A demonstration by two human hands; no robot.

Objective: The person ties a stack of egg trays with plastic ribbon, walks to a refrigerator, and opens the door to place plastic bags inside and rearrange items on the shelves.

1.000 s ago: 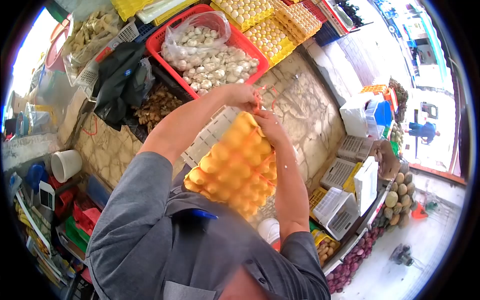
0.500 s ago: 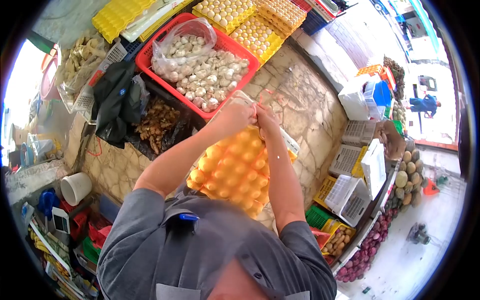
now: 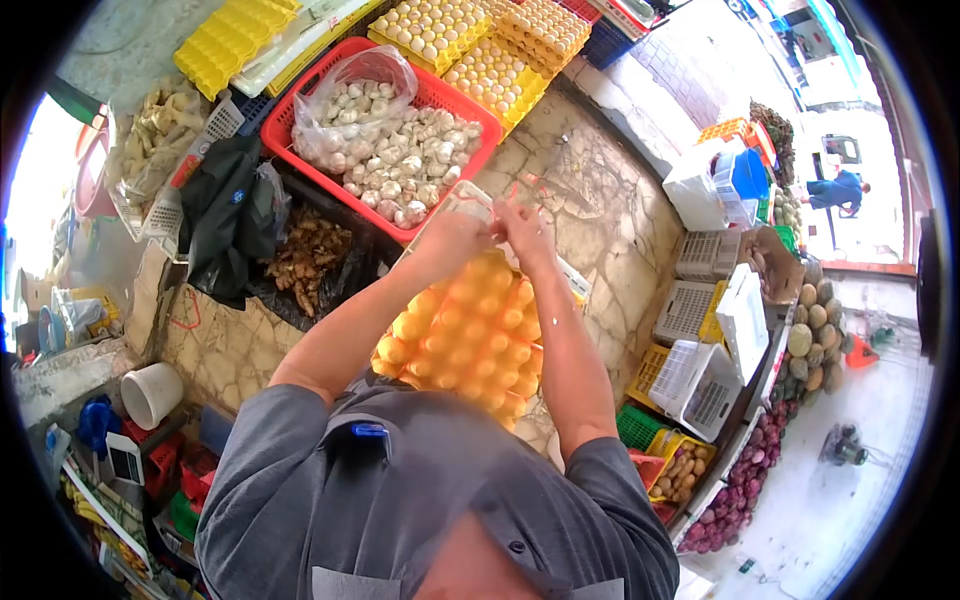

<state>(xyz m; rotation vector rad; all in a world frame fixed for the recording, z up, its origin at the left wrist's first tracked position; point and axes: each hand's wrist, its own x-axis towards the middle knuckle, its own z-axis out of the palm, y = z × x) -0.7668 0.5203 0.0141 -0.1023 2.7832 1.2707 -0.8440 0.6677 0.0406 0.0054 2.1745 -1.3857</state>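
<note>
Grip of both bare hands, seen from the head camera, is bent inward, the fingertips of the left hand (image 3: 452, 246) and the right hand (image 3: 526, 236) nearly meeting above the chest. A thin red string (image 3: 520, 188) shows by the fingers; how tightly they close, and whether each has hold of it, is too small to tell. At six to seven o'clock from the hands sits a knobbly orange-yellow moulded egg-tray stack (image 3: 462, 335), between the forearms and in front of the grey shirt (image 3: 300, 480), which has a blue pen (image 3: 370, 431) clipped on it.

Taking the hands as the clock's centre, a red plastic basket (image 3: 490, 137) of white garlic bulbs (image 3: 405, 165) lies at half past ten, a clear plastic bag among the bulbs. White eggs (image 3: 492, 78) fill yellow trays at twelve. Brown knobbly ginger (image 3: 303, 258) rests on black plastic at nine, and a white round bucket (image 3: 152, 396) stands at eight. Blue-clad, another person (image 3: 838, 191) is well apart near three; reddish-purple onions (image 3: 740, 480) are heaped between four and five.
</note>
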